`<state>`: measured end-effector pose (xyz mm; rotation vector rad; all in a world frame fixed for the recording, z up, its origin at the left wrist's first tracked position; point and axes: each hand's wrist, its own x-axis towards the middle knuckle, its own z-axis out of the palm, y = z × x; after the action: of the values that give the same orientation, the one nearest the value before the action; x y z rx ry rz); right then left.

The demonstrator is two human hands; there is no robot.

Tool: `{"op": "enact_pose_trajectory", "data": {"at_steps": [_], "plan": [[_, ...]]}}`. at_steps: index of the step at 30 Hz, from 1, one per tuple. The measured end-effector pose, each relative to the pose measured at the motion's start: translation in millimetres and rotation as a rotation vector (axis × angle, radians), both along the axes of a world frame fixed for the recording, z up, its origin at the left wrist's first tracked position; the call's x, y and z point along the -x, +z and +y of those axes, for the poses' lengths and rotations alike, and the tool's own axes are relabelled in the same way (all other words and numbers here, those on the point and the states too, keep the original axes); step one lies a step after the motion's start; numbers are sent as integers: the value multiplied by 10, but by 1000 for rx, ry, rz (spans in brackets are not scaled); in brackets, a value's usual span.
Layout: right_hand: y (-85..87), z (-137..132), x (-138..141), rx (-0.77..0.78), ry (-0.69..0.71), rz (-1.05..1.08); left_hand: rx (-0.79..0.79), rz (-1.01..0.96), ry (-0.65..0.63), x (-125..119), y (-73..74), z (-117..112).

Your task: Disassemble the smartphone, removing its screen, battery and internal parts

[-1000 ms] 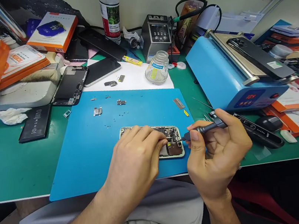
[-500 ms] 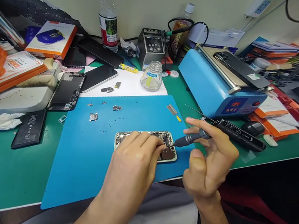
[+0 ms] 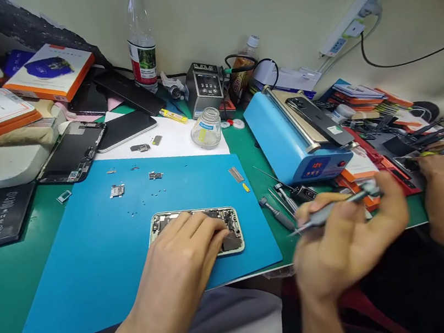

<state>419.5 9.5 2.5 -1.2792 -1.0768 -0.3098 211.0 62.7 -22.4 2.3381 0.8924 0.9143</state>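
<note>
An opened phone (image 3: 230, 221) with its insides bare lies on the blue mat (image 3: 94, 263). My left hand (image 3: 181, 256) rests flat on it, fingers stretched over the board. My right hand (image 3: 350, 239) is lifted off to the right of the mat, blurred by motion, closed round a slim grey screwdriver (image 3: 329, 211) whose tip points left. Small screws and metal brackets (image 3: 117, 190) lie scattered on the mat's far part.
A blue laminating machine (image 3: 285, 140) stands right of the mat, with tweezers and tools (image 3: 278, 208) before it. A glass jar (image 3: 205, 130), a soldering station (image 3: 204, 85), a bottle (image 3: 139, 39), a screen (image 3: 73, 150) and a battery (image 3: 0, 219) stand around. Another person's hands (image 3: 443, 167) work at the far right.
My right hand has pulled the screwdriver off the phone and swung it right. My left hand stays on the phone. The view has turned right, and another person's hands have come into sight.
</note>
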Motion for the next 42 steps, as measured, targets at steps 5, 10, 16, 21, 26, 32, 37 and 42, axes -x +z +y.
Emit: {"op": "enact_pose_trajectory", "data": {"at_steps": [5, 10, 16, 21, 26, 32, 37, 42], "plan": [[265, 128, -477, 917, -88, -681, 145, -56, 16, -5, 51, 8], [183, 47, -436, 904, -151, -902, 160, -58, 33, -13, 48, 28], [92, -355, -334, 922, -180, -831, 101, -4, 19, -28, 5, 35], [22, -286, 7, 401, -8, -92, 97, 16, -39, -10, 3, 49], [-181, -127, 367, 276, 164, 76, 56, 74, -46, 2, 15, 52], [-366, -131, 375, 222, 172, -53, -1, 107, -60, 19, 62, 47], [-370, -136, 332, 244, 213, -62, -10, 102, -47, 19, 81, 35], [-416, -132, 308, 227, 222, -127, -19, 106, -38, 10, 84, 33]]}}
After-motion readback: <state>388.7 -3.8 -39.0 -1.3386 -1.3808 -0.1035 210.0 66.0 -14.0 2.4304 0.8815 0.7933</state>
